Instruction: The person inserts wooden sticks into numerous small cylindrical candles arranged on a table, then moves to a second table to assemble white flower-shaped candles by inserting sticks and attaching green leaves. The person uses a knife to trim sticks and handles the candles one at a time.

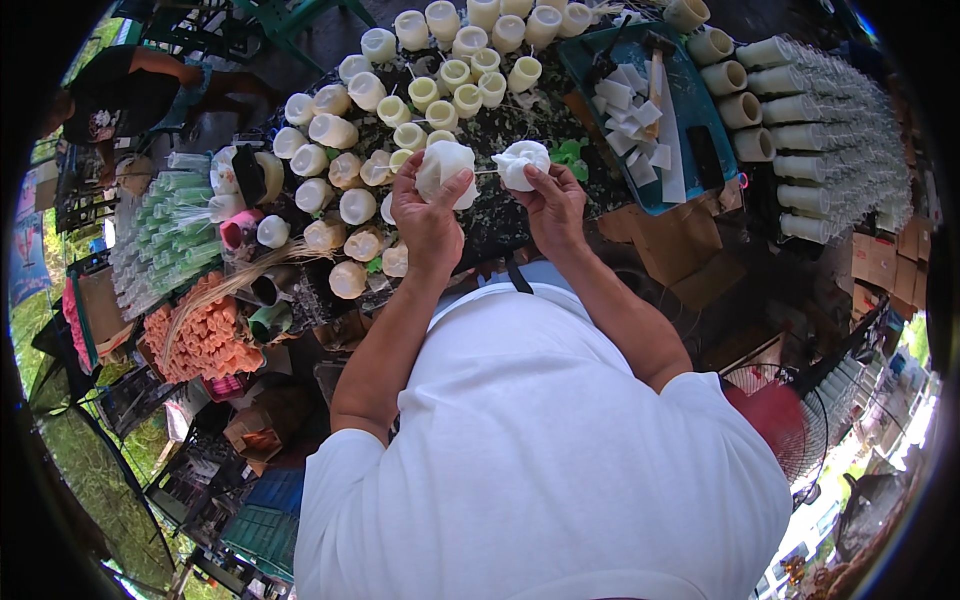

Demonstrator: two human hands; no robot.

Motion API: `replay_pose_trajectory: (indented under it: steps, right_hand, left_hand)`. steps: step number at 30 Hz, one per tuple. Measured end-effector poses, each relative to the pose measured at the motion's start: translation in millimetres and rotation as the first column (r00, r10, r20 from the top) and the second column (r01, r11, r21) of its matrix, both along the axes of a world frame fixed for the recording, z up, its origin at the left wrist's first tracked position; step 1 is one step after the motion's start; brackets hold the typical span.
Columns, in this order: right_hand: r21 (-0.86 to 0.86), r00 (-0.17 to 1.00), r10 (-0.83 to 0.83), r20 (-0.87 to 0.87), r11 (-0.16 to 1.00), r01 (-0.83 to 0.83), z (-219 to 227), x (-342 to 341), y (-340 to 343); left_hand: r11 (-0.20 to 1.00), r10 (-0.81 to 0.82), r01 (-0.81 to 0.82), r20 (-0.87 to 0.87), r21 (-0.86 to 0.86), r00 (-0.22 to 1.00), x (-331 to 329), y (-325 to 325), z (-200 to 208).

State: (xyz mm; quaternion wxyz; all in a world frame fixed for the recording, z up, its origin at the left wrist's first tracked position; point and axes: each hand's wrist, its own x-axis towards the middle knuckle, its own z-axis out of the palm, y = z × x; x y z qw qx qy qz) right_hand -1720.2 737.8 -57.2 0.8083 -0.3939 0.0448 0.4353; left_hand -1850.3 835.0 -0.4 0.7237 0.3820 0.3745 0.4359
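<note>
Both of my hands are raised over the near side of a dark table [480,228] spattered with white. My left hand [430,222] grips a rounded white wax candle [446,168] between thumb and fingers. In my right hand [556,208] is a smaller, crumpled white lump [520,160], pinched by the thumb and fingers; its material is hard to tell. A thin pale cord [486,172] spans the gap between the two pieces. Several cream and yellowish candles [453,74], many with wicks standing up, cover the table beyond and left of my hands.
A teal tray [655,205] at the right holds a hammer [657,75] and white chips [635,105]. Cream cylinders [785,110] stand in rows farther right. At the left are green tubes [178,235] and peach-coloured bundles [200,335]. A person [150,90] is at upper left; a fan [800,430] stands lower right.
</note>
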Motion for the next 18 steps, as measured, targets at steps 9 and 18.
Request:
replay_pose_trajectory:
  steps: [9,18]
  right_hand:
    - [-0.062,0.959,0.269,-0.085,0.960,-0.275,-49,27,-9]
    - [-0.665,0.824,0.565,0.037,0.630,-0.402,-137,22,31]
  left_hand:
    - [0.995,0.086,-0.091,0.095,0.045,0.992,-26,30,17]
    - [0.993,0.109,-0.100,0.144,-0.068,0.984,-59,28,28]
